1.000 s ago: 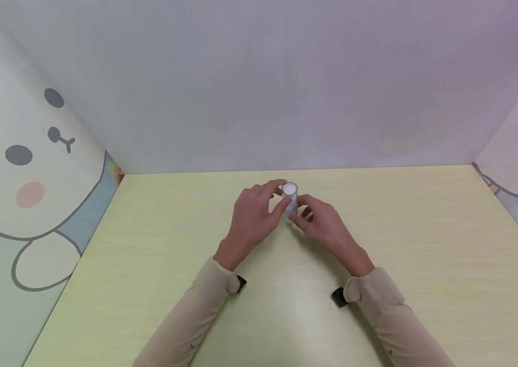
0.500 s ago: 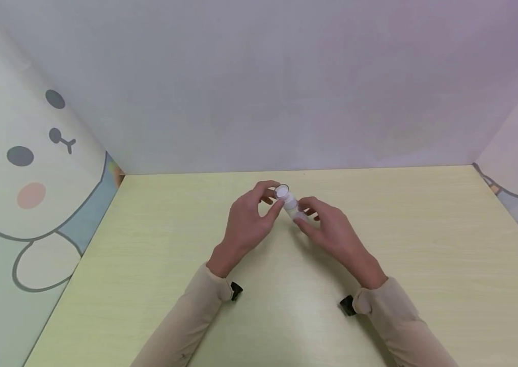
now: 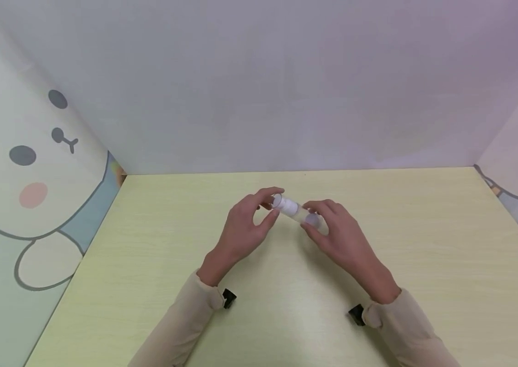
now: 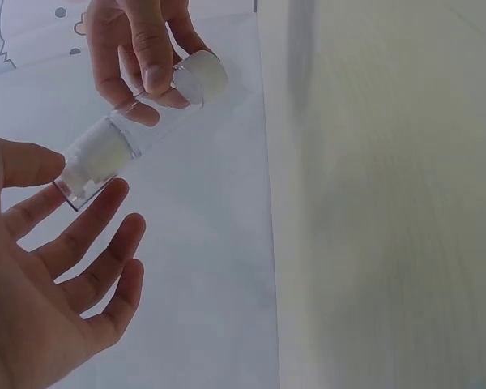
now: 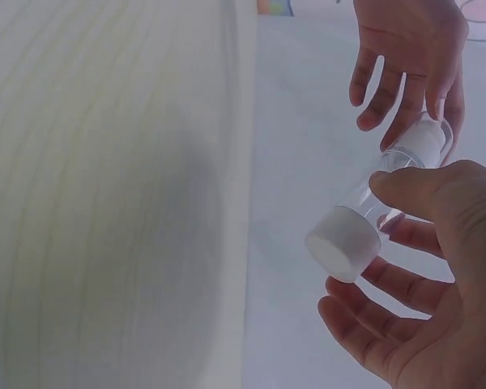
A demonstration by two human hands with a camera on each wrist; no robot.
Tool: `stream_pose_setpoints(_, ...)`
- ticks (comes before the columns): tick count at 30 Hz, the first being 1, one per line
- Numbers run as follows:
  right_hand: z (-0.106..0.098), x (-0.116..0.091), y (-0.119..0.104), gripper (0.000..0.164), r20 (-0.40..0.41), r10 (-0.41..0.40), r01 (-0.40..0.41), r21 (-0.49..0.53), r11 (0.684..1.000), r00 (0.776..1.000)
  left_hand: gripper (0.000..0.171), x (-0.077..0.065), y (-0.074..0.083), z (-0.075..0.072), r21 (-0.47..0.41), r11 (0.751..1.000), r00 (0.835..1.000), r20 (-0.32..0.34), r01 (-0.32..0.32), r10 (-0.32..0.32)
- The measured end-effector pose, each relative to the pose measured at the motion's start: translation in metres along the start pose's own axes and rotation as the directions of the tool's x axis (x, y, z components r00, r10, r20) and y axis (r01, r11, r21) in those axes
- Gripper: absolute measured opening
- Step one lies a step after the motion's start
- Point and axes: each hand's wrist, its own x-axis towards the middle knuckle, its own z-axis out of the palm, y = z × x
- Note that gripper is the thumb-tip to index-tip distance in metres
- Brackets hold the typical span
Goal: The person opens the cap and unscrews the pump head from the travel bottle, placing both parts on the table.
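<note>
Though two hands (image 3: pixel 242 227) (image 3: pixel 345 237) — one bottle (image 3: pixel 290 207)

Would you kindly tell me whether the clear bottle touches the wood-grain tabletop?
Apart: the left wrist view shows pale wall between the clear bottle and the wood-grain tabletop.

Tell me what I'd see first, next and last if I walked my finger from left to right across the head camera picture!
Cartoon face on the wall → left sleeve → left hand → clear and white bottle → right hand → right sleeve.
</note>
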Motion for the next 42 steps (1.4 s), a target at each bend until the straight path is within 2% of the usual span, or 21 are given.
stream_pose_setpoints(12,-0.009,-0.016,-0.004,0.04,-0.02,-0.073,0.073,-0.003,0.997,0.997,0.033,-0.013,0.006,-0.004,0.044,0.999,0.999,0.047,-0.007,0.005)
stream_pose_setpoints(18,-0.013,-0.022,-0.011,0.043,-0.033,-0.116,0.115,-0.012,0.993,0.993,0.034,-0.021,0.01,-0.005,0.115,0.993,0.999,0.049,-0.029,0.024)
stream_pose_setpoints(27,-0.016,-0.031,-0.014,0.047,-0.054,-0.216,0.213,-0.06,0.975,0.975,0.035,-0.031,0.017,-0.008,0.201,0.974,0.991,0.105,-0.104,0.084)
stream_pose_setpoints(36,-0.019,-0.035,-0.016,0.05,-0.06,-0.284,0.279,-0.079,0.957,0.957,0.031,-0.035,0.021,-0.008,0.248,0.944,0.97,0.16,-0.217,0.181)
stream_pose_setpoints(42,-0.021,-0.035,-0.018,0.053,-0.065,-0.328,0.322,-0.083,0.943,0.942,0.033,-0.038,0.024,-0.007,0.272,0.925,0.958,0.181,-0.265,0.222)
